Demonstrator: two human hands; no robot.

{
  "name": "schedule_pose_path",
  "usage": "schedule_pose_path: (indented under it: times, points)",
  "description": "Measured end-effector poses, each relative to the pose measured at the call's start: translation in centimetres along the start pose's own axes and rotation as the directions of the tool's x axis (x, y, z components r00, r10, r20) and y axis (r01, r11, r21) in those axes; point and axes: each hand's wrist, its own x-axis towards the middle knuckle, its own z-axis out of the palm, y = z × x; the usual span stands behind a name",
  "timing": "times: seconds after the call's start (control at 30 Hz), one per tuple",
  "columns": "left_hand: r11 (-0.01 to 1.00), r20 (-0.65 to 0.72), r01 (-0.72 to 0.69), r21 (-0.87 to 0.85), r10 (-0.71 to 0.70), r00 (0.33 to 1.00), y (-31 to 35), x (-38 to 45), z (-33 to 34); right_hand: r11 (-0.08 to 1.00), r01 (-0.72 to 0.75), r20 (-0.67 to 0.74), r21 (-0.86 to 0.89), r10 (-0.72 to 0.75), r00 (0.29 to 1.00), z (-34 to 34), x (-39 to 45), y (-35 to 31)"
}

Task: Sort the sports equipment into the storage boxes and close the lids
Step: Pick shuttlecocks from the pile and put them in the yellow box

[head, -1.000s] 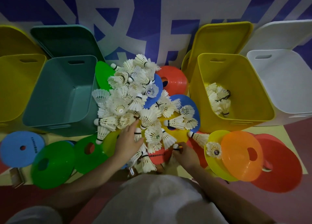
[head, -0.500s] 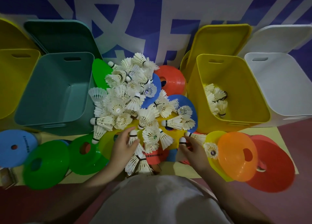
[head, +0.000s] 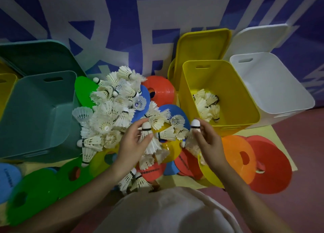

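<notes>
A heap of white shuttlecocks [head: 112, 113] lies on coloured disc cones between the boxes. My left hand [head: 131, 145] grips one shuttlecock [head: 149, 139] with its cork end up, just above the front of the heap. My right hand [head: 208, 143] holds another shuttlecock [head: 193, 136], cork up, in front of the open yellow box [head: 245, 96]. That box has several shuttlecocks [head: 206, 104] in its bottom. The teal box [head: 35, 110] on the left stands open with nothing seen inside.
A white box [head: 277, 85] stands open at the right with its lid leaning behind. Yellow and teal lids lean on the blue-and-white wall. Disc cones lie around: green [head: 35, 194], orange [head: 240, 159], red [head: 273, 164], blue [head: 7, 180]. Another yellow box sits at the far left edge.
Both hands have lifted from the front of the heap, each bringing up a shuttlecock. The right hand has moved toward the yellow box.
</notes>
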Motion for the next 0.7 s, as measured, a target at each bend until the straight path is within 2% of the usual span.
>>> schedule_pose_path:
  times: [0.17,0.23,0.33,0.43,0.53,0.63,0.7]
  points:
    - [0.989,0.087,-0.108,-0.097,0.117,0.989,4.7,5.1,5.0,0.998,0.059,-0.279,-0.027,-0.064,0.958,-4.9,5.5,-2.2]
    - [0.983,0.132,-0.15,-0.105,0.164,0.978,6.5,7.8,7.5,0.993,0.029,-0.387,-0.118,-0.073,0.919,-7.6,8.4,-1.7]
    - [0.981,0.213,-0.177,-0.082,0.191,0.958,8.8,12.0,11.6,0.953,-0.062,-0.429,-0.295,-0.074,0.9,-11.3,12.3,0.2]
    - [0.992,0.294,-0.124,-0.001,0.119,0.949,9.2,16.2,15.9,0.894,-0.173,-0.399,-0.414,-0.008,0.917,-13.6,14.6,2.6]
    - [0.974,0.346,-0.058,0.22,-0.023,0.938,7.8,19.8,19.5,0.83,-0.233,-0.339,-0.506,0.056,0.939,-14.1,15.1,4.8]
    - [0.893,0.4,0.032,0.449,-0.233,0.886,5.3,21.9,21.9,0.793,-0.223,-0.29,-0.567,0.061,0.955,-14.1,14.4,6.4]
    - [0.787,0.464,-0.046,0.615,-0.314,0.828,3.6,22.6,23.2,0.791,-0.207,-0.313,-0.576,0.021,0.949,-14.4,14.3,6.9]
